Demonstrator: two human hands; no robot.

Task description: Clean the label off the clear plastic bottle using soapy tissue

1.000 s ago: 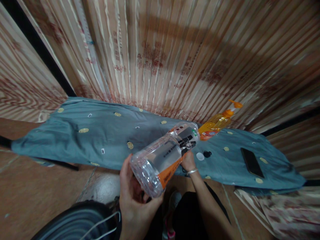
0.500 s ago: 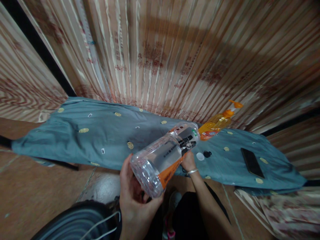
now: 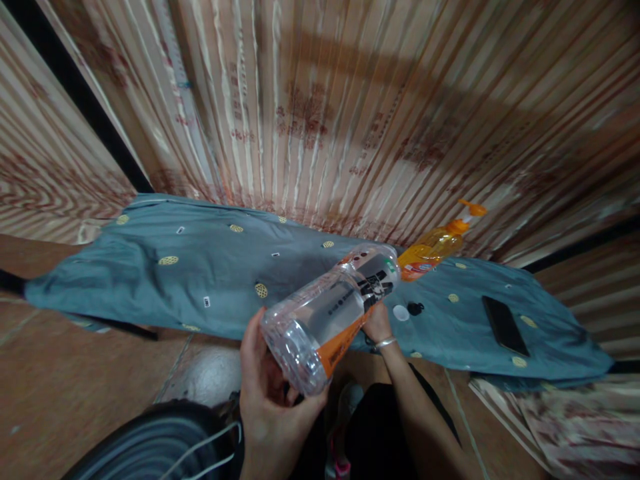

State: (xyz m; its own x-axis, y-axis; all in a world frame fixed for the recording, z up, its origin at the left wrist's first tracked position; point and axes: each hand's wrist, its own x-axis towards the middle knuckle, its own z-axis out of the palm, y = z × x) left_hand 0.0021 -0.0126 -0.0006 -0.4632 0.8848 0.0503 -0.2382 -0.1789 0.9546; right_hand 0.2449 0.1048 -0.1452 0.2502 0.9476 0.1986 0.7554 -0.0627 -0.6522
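A large clear plastic bottle (image 3: 330, 313) with black print and an orange label strip is tilted above the cloth. My left hand (image 3: 277, 407) wraps its fingers and thumb around the near end of it. Behind the far part of the bottle is my right hand (image 3: 379, 325), a silver bracelet on its wrist. Its fingers are hidden, so whether it grips the bottle cannot be made out. Beyond the far end stands an orange pump bottle (image 3: 430, 250) with yellow-orange liquid. A white disc (image 3: 401, 313) and a small black object (image 3: 415, 308) lie right of my right hand.
A grey-green cloth with pineapple prints (image 3: 215, 267) covers the narrow surface. A black phone (image 3: 505, 325) lies on it at the right. A patterned curtain (image 3: 320, 120) hangs behind. At lower left is a round black ridged object (image 3: 155, 443) with a white cord.
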